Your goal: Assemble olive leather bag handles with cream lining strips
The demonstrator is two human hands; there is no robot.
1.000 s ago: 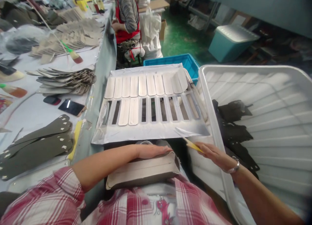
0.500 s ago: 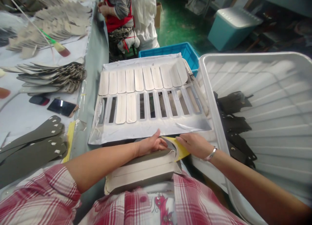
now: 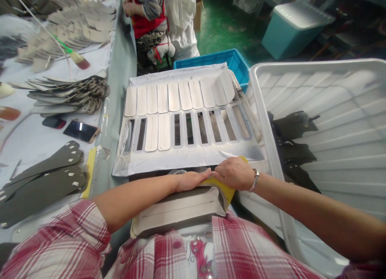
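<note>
Okay, I see right hand (image 3: 233, 173) closed on yellow strip (image 3: 226, 189) at right end of white-faced block (image 3: 181, 209), long axis crosswise; left hand (image 3: 190, 180) flat above block, clasping nothing visible.

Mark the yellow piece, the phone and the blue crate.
Yellow piece (image 3: 227, 192): head view, its exposed lower part.
Phone (image 3: 80, 131): head view, on the screen.
Blue crate (image 3: 236, 64): head view, on its inner wall.
</note>
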